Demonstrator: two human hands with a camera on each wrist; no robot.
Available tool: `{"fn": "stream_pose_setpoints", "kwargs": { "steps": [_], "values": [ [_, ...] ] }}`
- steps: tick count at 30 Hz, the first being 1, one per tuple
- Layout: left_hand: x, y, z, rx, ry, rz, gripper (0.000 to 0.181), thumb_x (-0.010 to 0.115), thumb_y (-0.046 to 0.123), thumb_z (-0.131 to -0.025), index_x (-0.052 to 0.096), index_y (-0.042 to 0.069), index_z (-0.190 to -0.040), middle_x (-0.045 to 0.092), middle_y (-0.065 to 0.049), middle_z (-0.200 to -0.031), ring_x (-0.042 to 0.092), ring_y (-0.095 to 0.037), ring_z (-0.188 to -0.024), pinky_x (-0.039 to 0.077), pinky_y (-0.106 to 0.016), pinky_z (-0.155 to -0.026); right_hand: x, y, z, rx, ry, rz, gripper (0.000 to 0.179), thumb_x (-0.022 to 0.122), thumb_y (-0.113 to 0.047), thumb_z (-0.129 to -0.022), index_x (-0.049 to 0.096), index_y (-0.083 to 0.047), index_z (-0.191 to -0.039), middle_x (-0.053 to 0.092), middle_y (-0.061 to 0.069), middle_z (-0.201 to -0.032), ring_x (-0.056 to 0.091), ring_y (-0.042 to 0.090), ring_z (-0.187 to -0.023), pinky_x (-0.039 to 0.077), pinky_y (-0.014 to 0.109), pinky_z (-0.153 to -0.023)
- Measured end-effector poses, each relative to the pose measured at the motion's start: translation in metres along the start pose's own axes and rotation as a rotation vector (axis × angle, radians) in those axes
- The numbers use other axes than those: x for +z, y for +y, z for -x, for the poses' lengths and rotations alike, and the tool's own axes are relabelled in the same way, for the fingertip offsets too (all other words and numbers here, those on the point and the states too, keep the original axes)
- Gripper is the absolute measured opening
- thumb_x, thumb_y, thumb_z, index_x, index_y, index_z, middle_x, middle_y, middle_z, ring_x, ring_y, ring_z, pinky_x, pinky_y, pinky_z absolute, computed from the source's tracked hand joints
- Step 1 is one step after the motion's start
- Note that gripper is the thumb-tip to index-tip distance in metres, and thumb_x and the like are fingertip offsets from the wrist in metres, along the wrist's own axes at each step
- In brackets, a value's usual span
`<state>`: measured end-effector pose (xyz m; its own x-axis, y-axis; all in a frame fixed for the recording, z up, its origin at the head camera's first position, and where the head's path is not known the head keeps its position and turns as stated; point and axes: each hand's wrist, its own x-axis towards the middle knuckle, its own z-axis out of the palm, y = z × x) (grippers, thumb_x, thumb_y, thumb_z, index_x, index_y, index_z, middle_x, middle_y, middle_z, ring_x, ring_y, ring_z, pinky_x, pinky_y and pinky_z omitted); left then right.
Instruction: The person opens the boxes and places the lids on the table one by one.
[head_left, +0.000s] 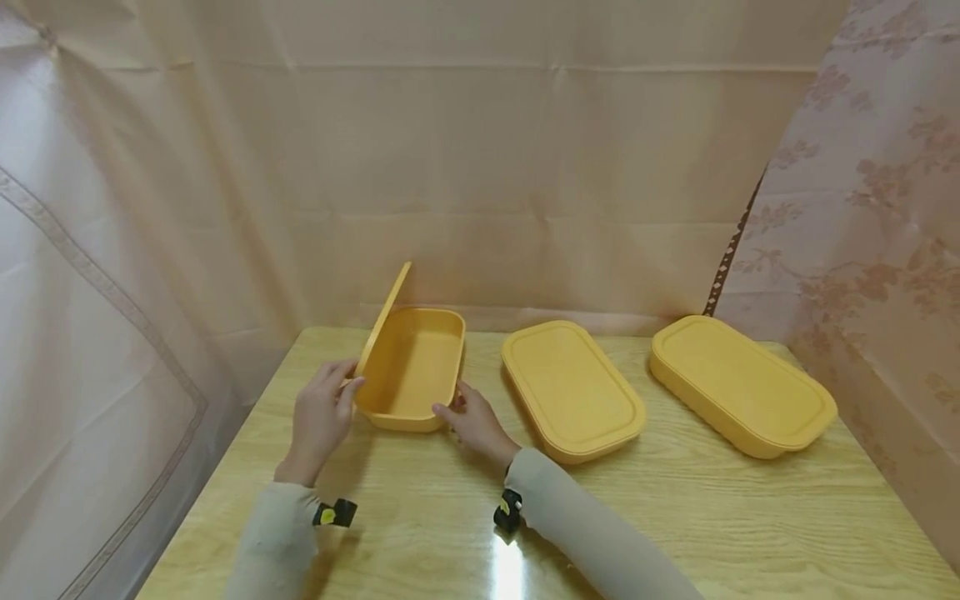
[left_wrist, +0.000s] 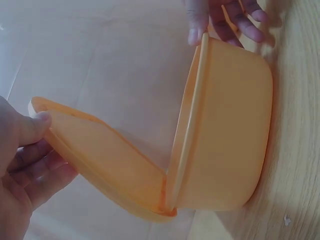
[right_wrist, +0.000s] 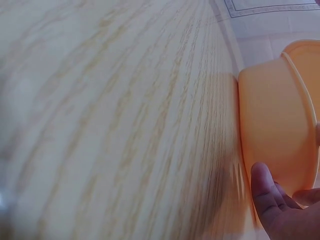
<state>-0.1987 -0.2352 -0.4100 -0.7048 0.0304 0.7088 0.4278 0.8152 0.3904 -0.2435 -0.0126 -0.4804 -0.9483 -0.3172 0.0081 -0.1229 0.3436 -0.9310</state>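
An uncovered yellow food container [head_left: 405,422] sits upright on the left part of the table, its inside bare. Its yellow lid [head_left: 384,318] stands tilted up along the container's left side, and in the left wrist view the lid's lower end [left_wrist: 160,212] is right at the container's rim. My left hand [head_left: 322,412] pinches the lid's near edge between thumb and fingers. At the near right corner my right hand [head_left: 477,423] grips the container, thumb on the rim and fingers against the outer wall [right_wrist: 275,120].
Two more yellow containers with lids on stand to the right, one mid-table [head_left: 573,387] and one near the right edge [head_left: 742,383]. The wood-grain table [head_left: 420,533] backs onto a beige curtain [head_left: 517,167]. Fabric also hangs at both sides.
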Motion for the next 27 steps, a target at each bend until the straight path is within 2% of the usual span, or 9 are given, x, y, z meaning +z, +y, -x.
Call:
{"fn": "stream_pose_setpoints", "kwargs": {
  "steps": [8, 10, 13, 15, 17, 21, 27],
  "values": [
    [-0.004, -0.007, 0.000, -0.085, 0.026, 0.076, 0.018, 0.066, -0.004, -0.088, 0.067, -0.007, -0.106, 0.064, -0.021, -0.095, 0.066, -0.035, -0.088, 0.058, -0.047, -0.069, 0.001, -0.003, 0.002, 0.012, 0.004, -0.025, 0.042, 0.063, -0.028, -0.096, 0.053, -0.008, -0.132, 0.057, 0.012, -0.098, 0.057, 0.014, -0.076, 0.051, 0.025, -0.055],
    [-0.005, -0.008, 0.000, -0.107, 0.037, 0.087, 0.018, 0.066, -0.004, -0.088, 0.067, -0.007, -0.105, 0.064, -0.021, -0.094, 0.065, -0.034, -0.088, 0.058, -0.043, -0.070, 0.001, -0.003, 0.002, 0.019, 0.003, -0.027, 0.043, 0.063, -0.028, -0.095, 0.053, -0.008, -0.132, 0.056, 0.011, -0.098, 0.056, 0.013, -0.073, 0.050, 0.024, -0.054],
    [-0.006, -0.011, 0.001, -0.147, 0.042, 0.116, 0.018, 0.066, -0.002, -0.089, 0.068, -0.006, -0.106, 0.064, -0.020, -0.095, 0.063, -0.025, -0.089, 0.057, -0.019, -0.072, 0.001, -0.003, 0.001, 0.027, 0.005, -0.028, 0.044, 0.064, -0.029, -0.095, 0.053, -0.008, -0.132, 0.056, 0.010, -0.098, 0.056, 0.014, -0.072, 0.050, 0.024, -0.054],
    [-0.008, -0.013, 0.002, -0.172, 0.045, 0.137, 0.018, 0.065, -0.002, -0.090, 0.068, -0.005, -0.107, 0.064, -0.020, -0.096, 0.060, -0.013, -0.090, 0.048, -0.003, -0.073, 0.001, -0.002, 0.001, 0.037, 0.006, -0.033, 0.045, 0.064, -0.029, -0.095, 0.052, -0.008, -0.133, 0.055, 0.010, -0.098, 0.056, 0.014, -0.070, 0.049, 0.024, -0.054],
    [-0.009, -0.016, 0.002, -0.198, 0.044, 0.166, 0.019, 0.064, -0.002, -0.090, 0.067, -0.006, -0.109, 0.064, -0.021, -0.097, 0.054, 0.000, -0.092, 0.038, 0.005, -0.074, 0.001, -0.002, 0.000, 0.048, 0.009, -0.036, 0.046, 0.064, -0.029, -0.095, 0.051, -0.008, -0.134, 0.055, 0.010, -0.098, 0.056, 0.014, -0.069, 0.049, 0.024, -0.053],
    [-0.011, -0.019, 0.003, -0.246, 0.041, 0.213, 0.021, 0.064, -0.001, -0.091, 0.067, -0.006, -0.111, 0.064, -0.023, -0.100, 0.046, 0.016, -0.093, 0.038, 0.005, -0.072, 0.002, 0.000, -0.002, 0.057, 0.022, -0.040, 0.052, 0.066, -0.029, -0.094, 0.049, -0.006, -0.138, 0.056, 0.010, -0.099, 0.057, 0.014, -0.071, 0.050, 0.024, -0.056],
    [-0.015, -0.023, 0.004, -0.341, 0.049, 0.257, 0.021, 0.063, 0.003, -0.093, 0.066, -0.007, -0.111, 0.065, -0.023, -0.106, 0.048, 0.016, -0.094, 0.041, 0.003, -0.072, 0.002, 0.000, -0.003, 0.062, 0.035, -0.056, 0.054, 0.067, -0.027, -0.093, 0.049, -0.006, -0.139, 0.056, 0.012, -0.100, 0.057, 0.015, -0.076, 0.050, 0.023, -0.059]
  ]
}}
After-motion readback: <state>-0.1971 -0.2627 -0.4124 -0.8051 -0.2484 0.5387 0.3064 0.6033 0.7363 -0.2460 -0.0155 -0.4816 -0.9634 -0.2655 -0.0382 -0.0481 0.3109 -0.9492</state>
